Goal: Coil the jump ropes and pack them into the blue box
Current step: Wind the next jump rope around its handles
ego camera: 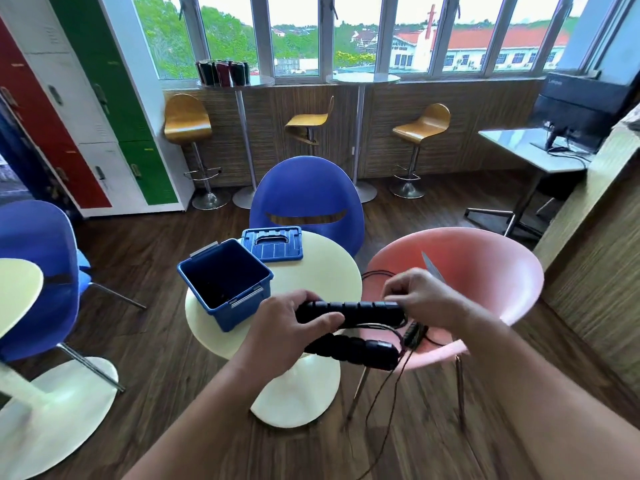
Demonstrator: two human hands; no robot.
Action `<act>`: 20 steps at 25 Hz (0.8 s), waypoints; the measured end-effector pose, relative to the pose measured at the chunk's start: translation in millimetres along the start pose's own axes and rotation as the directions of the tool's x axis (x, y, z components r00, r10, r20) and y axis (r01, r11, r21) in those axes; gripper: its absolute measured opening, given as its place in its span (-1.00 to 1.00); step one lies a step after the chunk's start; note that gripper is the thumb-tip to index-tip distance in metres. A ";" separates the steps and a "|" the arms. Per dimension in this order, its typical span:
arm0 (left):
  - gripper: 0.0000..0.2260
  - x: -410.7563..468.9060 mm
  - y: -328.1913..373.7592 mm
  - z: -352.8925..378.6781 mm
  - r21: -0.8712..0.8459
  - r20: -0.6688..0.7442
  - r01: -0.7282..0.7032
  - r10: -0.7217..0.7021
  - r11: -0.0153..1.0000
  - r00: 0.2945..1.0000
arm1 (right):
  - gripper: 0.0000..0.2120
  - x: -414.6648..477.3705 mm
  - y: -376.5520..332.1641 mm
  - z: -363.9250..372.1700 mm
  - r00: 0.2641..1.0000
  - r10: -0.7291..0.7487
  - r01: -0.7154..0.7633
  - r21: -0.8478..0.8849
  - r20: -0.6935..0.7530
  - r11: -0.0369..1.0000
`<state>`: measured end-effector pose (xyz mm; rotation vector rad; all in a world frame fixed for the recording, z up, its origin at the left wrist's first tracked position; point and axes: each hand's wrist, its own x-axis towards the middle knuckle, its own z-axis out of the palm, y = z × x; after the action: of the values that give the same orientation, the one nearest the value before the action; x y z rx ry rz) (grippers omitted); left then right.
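left hand point(287, 330) closed round two black ribbed handles at once: upper handle point(360, 308) under the thumb, lower handle point(356, 351) coming out from beneath the palm, both roughly level and pointing right. judged reason: pairing the handles in one fist gives a fixed core to wind on and frees the other hand. right hand point(419, 296) at the far end of the upper handle, fingertips pinching something thin there, apparently the cord point(377, 327) where it leaves the handle. cord runs slack between the two handles, then trails down off the lower one toward the wood floor; not yet coiled. bundle is held in the air between the round pale table point(322, 268) and the pink chair point(485, 271), so the loose length hangs free rather than dragging over a surface. more dark cord lies on the chair seat behind the right hand; whether it is the same rope or a second one, cannot tell. blue box point(239, 317) stands open on the near left part of the table, close to the left hand, mouth up; interior is dark, contents not readable. lid point(272, 244) lies flat on the table just behind the box, out of the way for dropping a coil in. step judged early: winding first, packing after.
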<state>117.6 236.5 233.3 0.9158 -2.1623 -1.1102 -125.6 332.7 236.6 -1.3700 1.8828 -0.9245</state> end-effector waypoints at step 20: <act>-0.68 24.6 1.8 5.1 -0.228 -0.340 0.149 -0.222 0.962 0.914 | -0.67 -46.0 -31.4 131.5 0.976 -0.055 -0.081 0.588 0.210 0.805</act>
<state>98.1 220.9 235.9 1.1521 -1.6611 -1.1195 9.5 347.1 192.9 -1.0132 1.2701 -1.1775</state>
